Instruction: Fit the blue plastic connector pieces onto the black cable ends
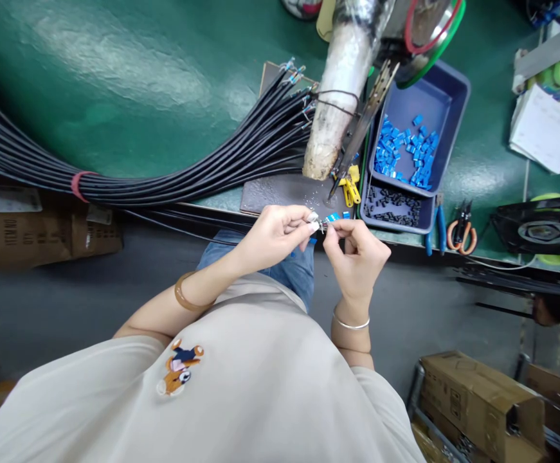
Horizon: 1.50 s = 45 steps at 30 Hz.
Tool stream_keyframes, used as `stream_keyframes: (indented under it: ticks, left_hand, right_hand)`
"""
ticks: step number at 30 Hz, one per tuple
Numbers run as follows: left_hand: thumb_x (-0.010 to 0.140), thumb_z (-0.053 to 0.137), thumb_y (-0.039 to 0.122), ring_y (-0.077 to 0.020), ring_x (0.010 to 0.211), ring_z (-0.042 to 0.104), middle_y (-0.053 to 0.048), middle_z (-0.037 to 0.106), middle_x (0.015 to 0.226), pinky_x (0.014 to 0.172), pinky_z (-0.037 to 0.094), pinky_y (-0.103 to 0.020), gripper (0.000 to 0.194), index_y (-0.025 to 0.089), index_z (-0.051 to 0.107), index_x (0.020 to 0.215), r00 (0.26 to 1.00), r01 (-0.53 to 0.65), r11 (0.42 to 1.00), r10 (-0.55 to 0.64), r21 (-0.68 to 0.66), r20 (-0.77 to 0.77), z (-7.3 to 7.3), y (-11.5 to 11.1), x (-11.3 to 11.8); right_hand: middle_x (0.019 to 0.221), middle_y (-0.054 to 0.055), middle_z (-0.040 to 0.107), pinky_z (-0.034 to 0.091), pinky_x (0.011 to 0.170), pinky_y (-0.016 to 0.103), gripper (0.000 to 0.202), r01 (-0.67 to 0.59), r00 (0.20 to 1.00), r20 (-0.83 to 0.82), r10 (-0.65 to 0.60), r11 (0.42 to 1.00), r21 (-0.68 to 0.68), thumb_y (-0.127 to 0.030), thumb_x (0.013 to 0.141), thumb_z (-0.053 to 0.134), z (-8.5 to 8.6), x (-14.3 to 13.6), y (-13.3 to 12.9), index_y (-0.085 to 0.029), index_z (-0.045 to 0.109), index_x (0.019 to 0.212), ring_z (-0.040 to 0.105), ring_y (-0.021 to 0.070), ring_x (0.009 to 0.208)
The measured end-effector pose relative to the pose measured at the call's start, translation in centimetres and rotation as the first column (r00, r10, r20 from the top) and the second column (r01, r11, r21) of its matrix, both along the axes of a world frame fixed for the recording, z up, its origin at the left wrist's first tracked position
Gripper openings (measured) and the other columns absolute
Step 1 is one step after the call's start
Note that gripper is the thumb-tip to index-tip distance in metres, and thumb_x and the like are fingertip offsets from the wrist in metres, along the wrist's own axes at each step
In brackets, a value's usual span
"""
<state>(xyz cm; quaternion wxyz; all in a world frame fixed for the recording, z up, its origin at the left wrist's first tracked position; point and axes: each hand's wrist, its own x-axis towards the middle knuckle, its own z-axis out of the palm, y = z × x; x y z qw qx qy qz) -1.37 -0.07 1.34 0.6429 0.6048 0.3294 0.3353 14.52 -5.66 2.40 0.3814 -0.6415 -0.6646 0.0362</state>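
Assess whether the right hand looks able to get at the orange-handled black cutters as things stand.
Probably yes: the cutters lie uncovered near the green bench's edge, with only low-lying blue-handled pliers between. The right hand, though, looks busy pinching at small wire ends.

The one camera sits on the person's head (up high, fairly near) and looks forward and down at the hands (316,241).
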Motion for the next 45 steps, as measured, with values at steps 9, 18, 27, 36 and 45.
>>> stream_keyframes:
  ticks: [9, 18, 27, 36, 45]
  left_hand:
    - [0.088, 0.059, 0.026, -0.0064, 0.049, 0.052, 0.001, 0.059, 0.055, 0.053, 0.043, -0.018, 0.021, 0.013, 0.060, 0.072, 0.998, 0.037, 0.992, -0.031, -0.125, 0.045, 0.0, 0.2, -0.3]
    - [0.090, 0.055, 0.025, -0.0074, 0.050, 0.051, 0.000, 0.057, 0.057, 0.051, 0.041, -0.019, 0.022, 0.012, 0.061, 0.074, 0.998, 0.014, 1.000, -0.012, 0.023, -0.068, 0.1, -0.2, -0.4]
    - [0.090, 0.056, 0.024, -0.0070, 0.050, 0.050, 0.001, 0.057, 0.055, 0.050, 0.037, -0.018, 0.021, 0.011, 0.064, 0.076, 0.993, 0.007, 0.991, 0.009, 0.134, -0.115, 0.1, -0.4, -0.5]
    - [0.089, 0.058, 0.020, -0.0047, 0.050, 0.041, 0.005, 0.050, 0.055, 0.051, 0.033, -0.018, 0.016, 0.011, 0.066, 0.079, 0.986, -0.037, 0.935, 0.090, 0.351, -0.138, -0.1, -0.4, -0.3]
    - [0.089, 0.060, 0.015, -0.0075, 0.064, 0.061, -0.002, 0.071, 0.076, 0.063, 0.045, -0.017, 0.009, 0.010, 0.068, 0.087, 0.968, -0.135, 0.780, 0.237, 0.611, -0.088, -0.6, -0.8, 0.2]
  right_hand:
    - [0.061, -0.008, 0.055, 0.031, 0.046, 0.021, 0.019, -0.012, 0.986, -0.170, 0.001, 0.998, -0.068, -0.026, 0.086, 0.066, 0.4, 0.6, -0.3, -0.023, 0.070, 0.104, 0.031, 0.0043, 0.044]
    - [0.067, -0.004, 0.064, 0.041, 0.055, 0.018, 0.018, -0.130, 0.991, 0.015, 0.132, 0.986, -0.103, -0.019, 0.087, 0.063, 0.9, 0.5, 0.1, -0.020, 0.071, 0.104, 0.050, 0.0042, 0.052]
    - [0.065, -0.006, 0.064, 0.041, 0.055, 0.017, 0.013, -0.176, 0.982, 0.042, 0.181, 0.979, -0.105, -0.015, 0.086, 0.063, 1.3, 0.8, 0.0, -0.021, 0.070, 0.095, 0.055, 0.0039, 0.053]
    - [0.067, -0.007, 0.066, 0.042, 0.057, 0.016, 0.009, -0.187, 0.971, 0.141, 0.193, 0.981, -0.053, -0.014, 0.086, 0.064, 1.3, 0.8, 0.0, -0.021, 0.066, 0.091, 0.059, 0.0039, 0.056]
    - [0.073, -0.003, 0.070, 0.042, 0.059, 0.020, 0.008, -0.172, 0.943, 0.291, 0.161, 0.985, 0.011, -0.014, 0.088, 0.063, 1.1, 0.7, -0.2, -0.020, 0.063, 0.093, 0.061, 0.0068, 0.059]
